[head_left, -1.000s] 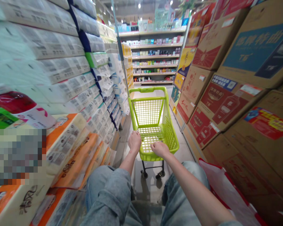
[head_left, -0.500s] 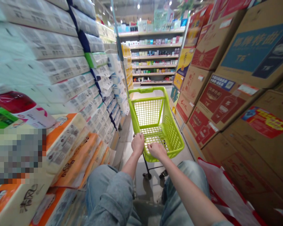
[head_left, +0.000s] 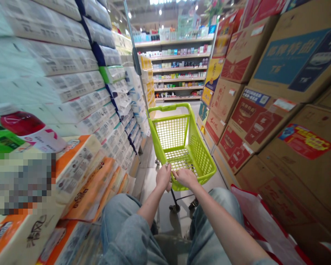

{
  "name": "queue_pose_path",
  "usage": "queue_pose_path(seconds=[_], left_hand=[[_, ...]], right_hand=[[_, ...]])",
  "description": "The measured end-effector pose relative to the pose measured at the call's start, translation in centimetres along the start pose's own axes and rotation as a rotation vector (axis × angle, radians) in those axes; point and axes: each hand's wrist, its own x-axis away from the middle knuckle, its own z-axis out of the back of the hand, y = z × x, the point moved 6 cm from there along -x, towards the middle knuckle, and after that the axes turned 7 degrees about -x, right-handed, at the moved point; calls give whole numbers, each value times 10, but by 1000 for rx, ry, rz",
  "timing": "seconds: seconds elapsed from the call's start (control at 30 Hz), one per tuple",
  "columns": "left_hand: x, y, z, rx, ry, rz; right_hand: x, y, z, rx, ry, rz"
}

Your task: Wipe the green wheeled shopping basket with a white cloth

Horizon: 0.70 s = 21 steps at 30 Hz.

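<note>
A lime-green shopping cart (head_left: 206, 154) with a latticed basket stands before my knees, its basket bare inside. My left hand (head_left: 163, 176) is closed at the basket's near left corner. Close beside it, my right hand (head_left: 185, 178) curls its fingers over the near rim. The undersides of both hands are hidden. A thin grey pole (head_left: 140, 82) rises at the cart's far left corner. Below the basket, black wheels (head_left: 174, 208) rest on the floor.
Stacked wrapped tissue packs (head_left: 71, 88) wall the left side. A bottle with red contents (head_left: 23, 123) lies on orange-and-cream packs (head_left: 79, 162) near me. Cardboard cartons (head_left: 264, 125) line the right, with a red-and-white bag (head_left: 253, 209) below. Stocked shelves (head_left: 179, 69) stand ahead.
My left hand has shifted slightly down and right along the near left corner, closer to my right hand. The right hand stays on the rim. The view has tilted a little.
</note>
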Motion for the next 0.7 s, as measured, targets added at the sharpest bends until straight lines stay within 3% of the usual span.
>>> queue_pose_path(seconds=[0.13, 0.43, 0.7], left_hand=[[-7, 1, 5, -52, -31, 13], [-62, 6, 29, -77, 8, 78], [-53, 3, 25, -37, 21, 22]], right_hand=[[7, -7, 1, 62, 21, 109], [10, -13, -2, 106, 57, 163], [8, -13, -2, 93, 62, 179]])
